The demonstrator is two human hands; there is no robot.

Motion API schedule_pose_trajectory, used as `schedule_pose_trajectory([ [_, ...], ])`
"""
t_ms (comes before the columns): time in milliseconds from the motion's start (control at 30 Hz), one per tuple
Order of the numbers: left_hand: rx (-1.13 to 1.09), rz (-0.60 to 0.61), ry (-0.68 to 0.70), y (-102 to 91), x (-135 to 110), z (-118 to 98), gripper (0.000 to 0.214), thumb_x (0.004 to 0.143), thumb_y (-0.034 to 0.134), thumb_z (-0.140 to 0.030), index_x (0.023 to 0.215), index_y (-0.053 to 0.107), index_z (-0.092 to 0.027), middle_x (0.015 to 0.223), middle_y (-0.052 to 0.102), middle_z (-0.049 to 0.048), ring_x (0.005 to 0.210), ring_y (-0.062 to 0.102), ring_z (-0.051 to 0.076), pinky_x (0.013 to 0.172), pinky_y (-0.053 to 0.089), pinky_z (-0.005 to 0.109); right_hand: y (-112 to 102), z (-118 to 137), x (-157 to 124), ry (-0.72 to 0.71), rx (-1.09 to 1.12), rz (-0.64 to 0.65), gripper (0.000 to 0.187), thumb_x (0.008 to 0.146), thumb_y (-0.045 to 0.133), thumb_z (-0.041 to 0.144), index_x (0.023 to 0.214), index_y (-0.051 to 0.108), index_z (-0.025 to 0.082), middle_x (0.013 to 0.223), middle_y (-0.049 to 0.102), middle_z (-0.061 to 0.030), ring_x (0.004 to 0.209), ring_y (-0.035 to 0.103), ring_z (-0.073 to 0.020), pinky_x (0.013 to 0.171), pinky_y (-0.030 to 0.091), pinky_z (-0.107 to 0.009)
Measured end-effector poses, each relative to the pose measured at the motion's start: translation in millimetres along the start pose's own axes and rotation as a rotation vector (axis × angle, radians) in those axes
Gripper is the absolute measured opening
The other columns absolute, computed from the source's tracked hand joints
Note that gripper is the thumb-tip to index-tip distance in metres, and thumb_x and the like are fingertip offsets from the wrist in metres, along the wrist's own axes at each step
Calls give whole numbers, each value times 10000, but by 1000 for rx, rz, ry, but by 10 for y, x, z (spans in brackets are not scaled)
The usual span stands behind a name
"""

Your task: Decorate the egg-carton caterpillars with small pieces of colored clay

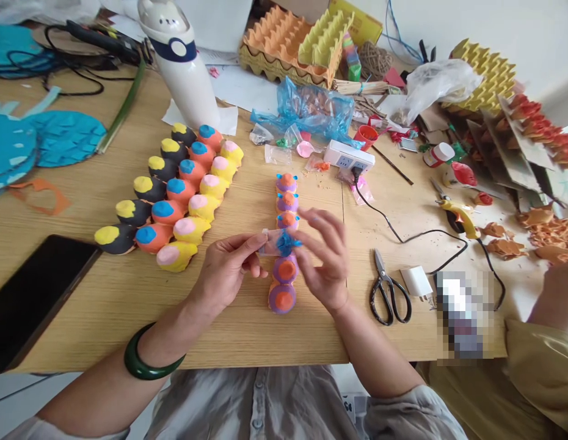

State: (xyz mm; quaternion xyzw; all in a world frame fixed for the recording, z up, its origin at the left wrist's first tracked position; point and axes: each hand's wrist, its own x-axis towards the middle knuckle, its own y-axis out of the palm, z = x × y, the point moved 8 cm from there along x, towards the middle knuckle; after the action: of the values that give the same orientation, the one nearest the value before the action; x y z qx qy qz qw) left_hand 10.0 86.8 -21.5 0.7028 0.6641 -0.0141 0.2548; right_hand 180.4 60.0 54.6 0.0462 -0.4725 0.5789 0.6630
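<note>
My left hand (pixel 223 269) pinches the edge of a small clear plastic bag (pixel 268 243) with blue clay (pixel 288 244) in it. Close by on the right, my right hand (pixel 327 260) has its fingers apart, slightly blurred, with the fingertips at the blue clay; whether they touch it is unclear. Beneath both hands lies a strip of painted egg-carton cups (pixel 284 270), purple with orange tops. Its far cups carry small blue bits on their sides, while the two nearest show none. The bag hides a middle part of the strip.
Painted carton rows (pixel 176 189) stand at left beside a black phone (pixel 34 299) and a white bottle (pixel 185 73). Scissors (pixel 385 290), a power strip (pixel 349 156) with its cord, and a yellow glue gun (pixel 462 219) lie right. A person's arm (pixel 556 293) rests at far right.
</note>
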Motion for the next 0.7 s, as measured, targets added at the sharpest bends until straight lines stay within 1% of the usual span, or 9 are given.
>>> schedule_pose_trajectory([
  [67, 2, 2, -3, -5, 8, -3, 277, 689, 913, -443, 758, 791, -204, 589, 653, -20, 387, 443, 75, 414, 536, 252, 99, 43, -17, -63, -37, 93, 262, 985, 702, 305, 1228, 772, 376, 1453, 721, -25, 1397, 612, -303, 1121, 585, -564],
  [100, 1, -5, -10, -12, 10, 1, 285, 684, 916, -448, 749, 785, -203, 578, 642, -23, 385, 436, 73, 413, 536, 248, 108, 56, -20, -79, -55, 97, 271, 981, 712, 294, 1230, 770, 382, 1450, 723, -21, 1396, 614, -300, 1121, 587, -553],
  [200, -14, -14, -43, -15, 5, 20, 294, 675, 929, -440, 708, 766, -198, 551, 624, -26, 375, 426, 69, 407, 536, 242, -7, 86, -13, -84, -91, -42, 353, 1003, 669, 236, 1325, 728, 365, 1459, 717, -43, 1384, 621, -301, 1141, 563, -591],
  [233, -25, -5, -52, -4, 0, 24, 291, 673, 933, -435, 705, 767, -197, 534, 611, -30, 375, 429, 71, 409, 540, 243, -19, 100, -12, -90, -93, -57, 363, 1005, 664, 233, 1340, 722, 360, 1467, 711, -49, 1392, 614, -304, 1142, 562, -595],
  [367, -68, -6, -69, 26, -21, 13, 317, 630, 966, -431, 720, 786, -186, 503, 581, -50, 377, 450, 68, 416, 552, 237, 105, 159, -6, -141, -69, 76, 307, 996, 697, 276, 1283, 753, 369, 1430, 734, -35, 1402, 604, -287, 1094, 608, -519],
  [500, -76, -35, -85, 24, -31, 4, 372, 574, 1004, -431, 733, 796, -166, 536, 618, -45, 374, 447, 51, 406, 539, 220, -32, 68, 9, -21, -18, -78, 349, 1032, 618, 217, 1343, 718, 342, 1395, 752, -59, 1316, 654, -283, 1111, 572, -572],
  [533, -76, -33, -84, 26, -32, 7, 379, 570, 1007, -436, 724, 793, -164, 523, 607, -48, 376, 451, 52, 408, 537, 218, -36, 58, 6, -5, -13, -87, 355, 1033, 611, 213, 1345, 718, 343, 1407, 745, -60, 1322, 650, -288, 1122, 560, -588],
  [633, -59, 0, -67, 48, -39, 26, 375, 608, 989, -461, 702, 773, -169, 488, 568, -56, 379, 464, 65, 424, 547, 228, 95, 113, -7, -66, -27, 28, 309, 1005, 670, 236, 1280, 756, 349, 1431, 734, -52, 1385, 611, -295, 1120, 572, -562],
  [700, -34, 3, -48, 51, -47, 28, 365, 641, 970, -467, 730, 779, -169, 532, 609, -44, 382, 470, 65, 430, 554, 238, 143, 143, -13, -103, -31, 68, 275, 995, 696, 240, 1244, 773, 327, 1413, 747, -59, 1394, 604, -284, 1100, 591, -522],
])
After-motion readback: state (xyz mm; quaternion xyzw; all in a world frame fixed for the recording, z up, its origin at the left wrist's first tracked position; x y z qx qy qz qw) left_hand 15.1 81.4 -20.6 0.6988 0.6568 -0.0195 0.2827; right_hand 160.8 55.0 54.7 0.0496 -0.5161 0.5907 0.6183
